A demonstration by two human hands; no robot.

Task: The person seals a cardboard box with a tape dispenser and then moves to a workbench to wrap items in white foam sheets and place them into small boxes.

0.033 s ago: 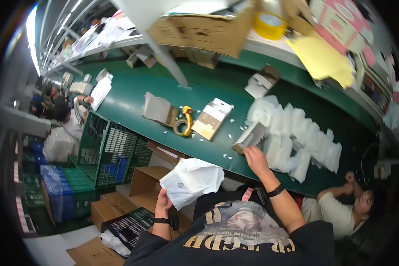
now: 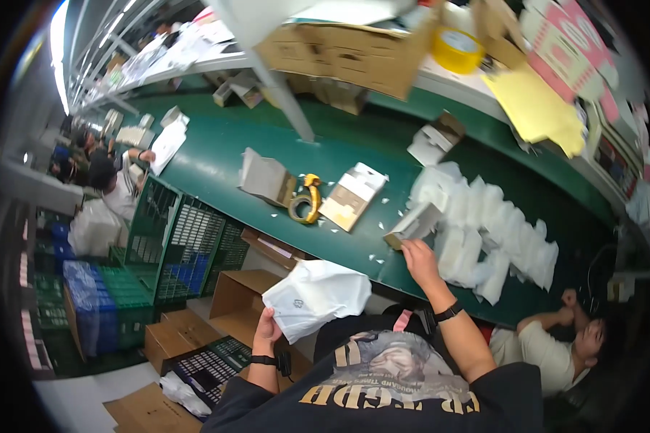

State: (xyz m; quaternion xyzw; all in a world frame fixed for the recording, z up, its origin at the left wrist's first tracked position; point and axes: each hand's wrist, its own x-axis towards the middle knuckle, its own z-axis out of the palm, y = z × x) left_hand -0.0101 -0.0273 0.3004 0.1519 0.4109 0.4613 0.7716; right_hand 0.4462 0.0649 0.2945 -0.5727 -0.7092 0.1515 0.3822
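A white plastic bag (image 2: 318, 296) hangs in front of my body, its near left edge pinched in my left hand (image 2: 269, 330). My right hand (image 2: 420, 261) reaches over the bench's front edge, fingers closed on the near end of a small grey-and-brown cardboard box (image 2: 414, 224). That box stands beside several white wrapped packages (image 2: 477, 216) grouped on the right of the green bench. To its left lie a white-and-brown box (image 2: 354, 196), a yellow tape dispenser (image 2: 307, 200) and an open carton (image 2: 265, 177).
Another open box (image 2: 437, 138) sits farther back on the green bench (image 2: 209, 166). A shelf post (image 2: 282, 97) rises from the bench. Below left are green crates (image 2: 152, 224) and cardboard boxes (image 2: 242, 299). A person (image 2: 549, 346) is close at the right; another (image 2: 115, 180) works far left.
The whole view has shifted slightly, so the bench things appear a little farther right. Both hands keep their hold on the bag and the box.
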